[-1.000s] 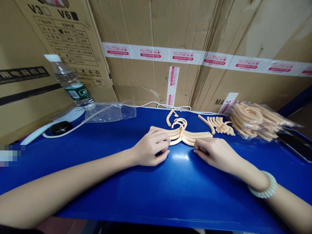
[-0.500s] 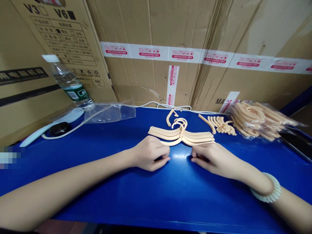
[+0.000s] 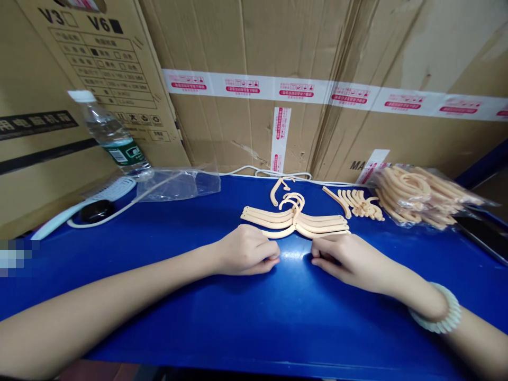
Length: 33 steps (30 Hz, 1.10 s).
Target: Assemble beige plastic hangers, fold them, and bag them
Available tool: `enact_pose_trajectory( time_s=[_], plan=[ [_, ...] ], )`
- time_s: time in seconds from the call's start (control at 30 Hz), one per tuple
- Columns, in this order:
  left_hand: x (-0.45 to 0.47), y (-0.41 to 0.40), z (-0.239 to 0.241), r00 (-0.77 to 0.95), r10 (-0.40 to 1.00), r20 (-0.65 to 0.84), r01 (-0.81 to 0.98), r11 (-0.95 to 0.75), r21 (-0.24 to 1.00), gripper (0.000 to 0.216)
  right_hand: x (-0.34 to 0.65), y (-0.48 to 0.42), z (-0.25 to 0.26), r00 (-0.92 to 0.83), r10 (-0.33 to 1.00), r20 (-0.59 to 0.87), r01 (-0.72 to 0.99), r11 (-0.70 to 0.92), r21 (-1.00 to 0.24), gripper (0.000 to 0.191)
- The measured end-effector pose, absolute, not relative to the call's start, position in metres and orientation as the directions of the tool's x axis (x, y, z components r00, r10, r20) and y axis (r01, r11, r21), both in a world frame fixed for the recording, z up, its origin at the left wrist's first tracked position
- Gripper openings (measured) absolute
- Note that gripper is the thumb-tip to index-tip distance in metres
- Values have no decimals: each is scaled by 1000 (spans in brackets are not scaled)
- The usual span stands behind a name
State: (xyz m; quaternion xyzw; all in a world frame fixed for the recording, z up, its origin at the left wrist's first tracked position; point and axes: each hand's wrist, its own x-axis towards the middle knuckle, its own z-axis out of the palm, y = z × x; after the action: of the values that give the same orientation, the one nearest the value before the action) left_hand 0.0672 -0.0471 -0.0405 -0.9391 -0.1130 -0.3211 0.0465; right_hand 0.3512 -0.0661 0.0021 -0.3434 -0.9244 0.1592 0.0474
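Observation:
A small stack of beige plastic hangers lies on the blue table. My left hand rests on the table just in front of the stack's left end, fingers curled into a loose fist with the thumb pressed against them. Just below the stack's right end, my right hand rests with its fingers curled under. Neither hand touches the hangers, and nothing shows inside either one. A pale bead bracelet sits on my right wrist.
Behind the stack lie a loose hook piece, a row of beige parts and a clear bag of hangers. A phone is at far right. A water bottle, an empty plastic bag, a black object and a white cable lie left. Cardboard boxes wall the back.
Both hands have drawn back toward me off the hanger stack and curled tighter. The stack now lies free, slightly squared up.

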Motion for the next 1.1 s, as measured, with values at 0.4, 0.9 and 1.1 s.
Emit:
enact_pose_trajectory(
  time_s=[0.4,0.9,1.1],
  plan=[
    [66,-46,-40,736,156,659,261,-963,-63,28,351,-66,4,-762,647,-21,617,716,-325,13],
    [68,-44,-42,712,159,683,401,-892,-210,27,349,-67,6,-759,651,-11,615,712,-339,14],
    [61,-34,-23,741,129,659,442,-832,-335,37,349,-56,13,-695,694,190,598,704,-383,14]
  ],
)
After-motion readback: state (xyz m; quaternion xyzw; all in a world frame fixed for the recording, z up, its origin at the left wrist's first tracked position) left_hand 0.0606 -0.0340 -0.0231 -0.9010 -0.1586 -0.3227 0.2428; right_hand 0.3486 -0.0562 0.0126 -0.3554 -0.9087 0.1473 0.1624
